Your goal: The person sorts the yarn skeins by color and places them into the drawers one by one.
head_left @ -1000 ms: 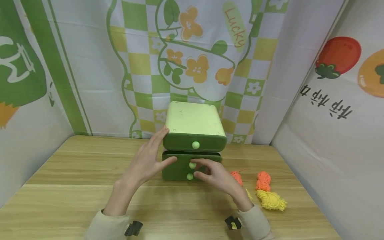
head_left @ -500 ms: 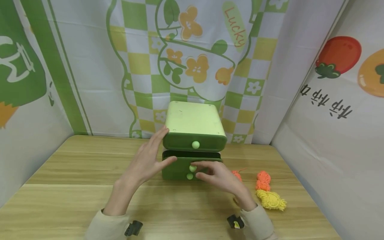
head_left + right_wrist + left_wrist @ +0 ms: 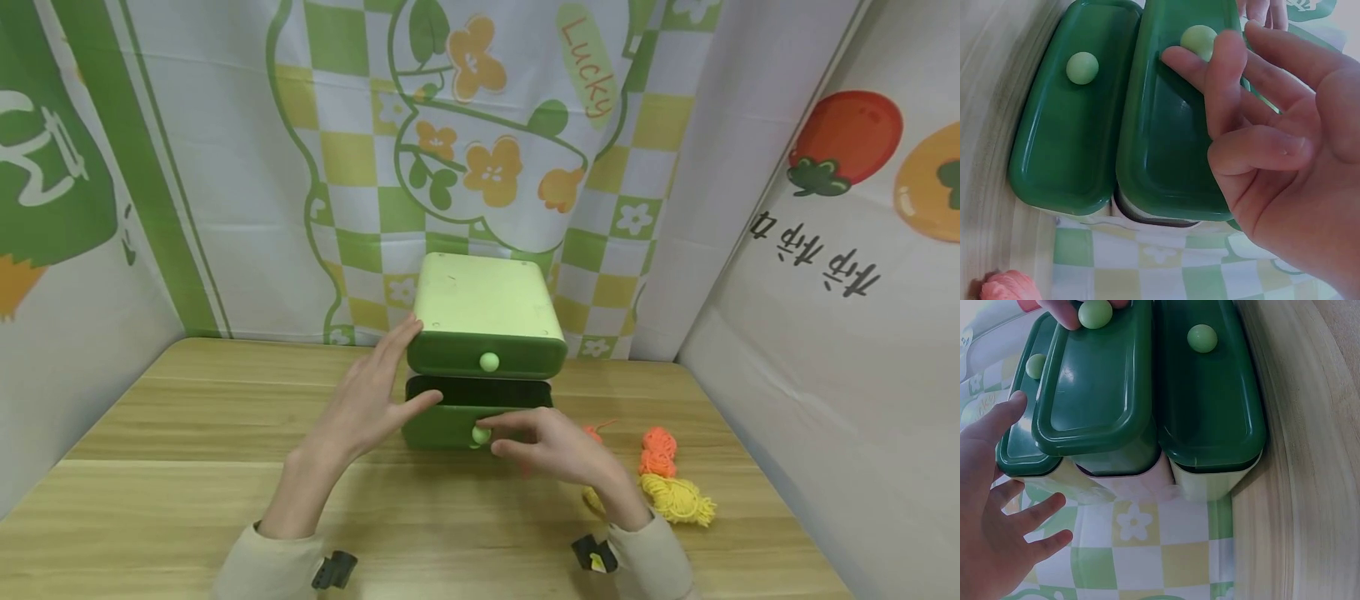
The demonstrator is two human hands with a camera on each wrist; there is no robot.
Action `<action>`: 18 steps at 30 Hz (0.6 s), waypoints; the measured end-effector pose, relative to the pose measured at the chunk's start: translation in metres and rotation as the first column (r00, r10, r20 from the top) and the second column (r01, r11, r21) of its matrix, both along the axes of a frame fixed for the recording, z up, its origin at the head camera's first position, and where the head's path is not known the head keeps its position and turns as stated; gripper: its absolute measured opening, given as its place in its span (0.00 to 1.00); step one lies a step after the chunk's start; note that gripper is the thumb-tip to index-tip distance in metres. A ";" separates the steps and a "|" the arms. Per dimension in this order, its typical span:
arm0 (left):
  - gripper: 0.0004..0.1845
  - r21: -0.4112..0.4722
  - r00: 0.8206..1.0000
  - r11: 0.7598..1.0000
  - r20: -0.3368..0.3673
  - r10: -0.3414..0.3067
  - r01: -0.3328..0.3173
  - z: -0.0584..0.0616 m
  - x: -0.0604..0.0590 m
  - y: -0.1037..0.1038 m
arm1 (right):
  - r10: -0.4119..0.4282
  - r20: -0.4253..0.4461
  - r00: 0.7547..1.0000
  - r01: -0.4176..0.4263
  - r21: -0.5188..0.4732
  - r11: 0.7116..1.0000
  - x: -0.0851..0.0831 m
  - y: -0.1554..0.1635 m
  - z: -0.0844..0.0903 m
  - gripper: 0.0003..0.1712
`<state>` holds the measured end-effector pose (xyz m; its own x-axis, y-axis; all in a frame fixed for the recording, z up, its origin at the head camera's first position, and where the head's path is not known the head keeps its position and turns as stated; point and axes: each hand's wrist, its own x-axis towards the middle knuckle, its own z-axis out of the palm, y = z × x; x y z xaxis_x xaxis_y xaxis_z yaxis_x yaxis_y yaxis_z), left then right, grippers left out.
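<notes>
A small cabinet (image 3: pixel 487 296) with a pale green top and three dark green drawers stands at the table's back. Its middle drawer (image 3: pixel 1097 381) juts out between the top drawer (image 3: pixel 1029 425) and the bottom drawer (image 3: pixel 1210 394). Fingers of my right hand (image 3: pixel 558 446) hook around that drawer's round knob (image 3: pixel 1199 41); the thumb is apart from it in the head view. My left hand (image 3: pixel 360 404) rests its fingertips against the cabinet's upper left side, fingers extended and thumb spread before the front. The open drawer's inside looks dark.
On the right lie an orange yarn bundle (image 3: pixel 658 452) and a yellow yarn bundle (image 3: pixel 678 498). More orange yarn (image 3: pixel 594 434) and yellow yarn (image 3: pixel 592 500) are partly hidden by my right arm. A patterned curtain (image 3: pixel 352 158) hangs behind the cabinet on the wooden table (image 3: pixel 225 417).
The middle drawer has slid out toward me, and its dark opening has widened. My right hand has moved nearer and lower with the knob. The left hand has stayed put.
</notes>
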<state>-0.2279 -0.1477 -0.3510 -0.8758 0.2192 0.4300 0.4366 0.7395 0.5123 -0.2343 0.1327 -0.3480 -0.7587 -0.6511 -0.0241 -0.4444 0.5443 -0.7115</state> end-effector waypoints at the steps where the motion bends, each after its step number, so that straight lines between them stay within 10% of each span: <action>1: 0.50 0.000 1.000 1.000 0.000 0.000 0.000 0.000 0.000 0.000 | 0.005 0.005 1.000 -0.005 -0.001 1.000 0.001 0.000 0.001 0.21; 18: 0.50 -0.005 1.000 1.000 0.001 0.000 0.000 0.000 -0.001 0.000 | 0.056 0.063 0.996 -0.057 0.012 0.998 0.004 0.003 0.007 0.20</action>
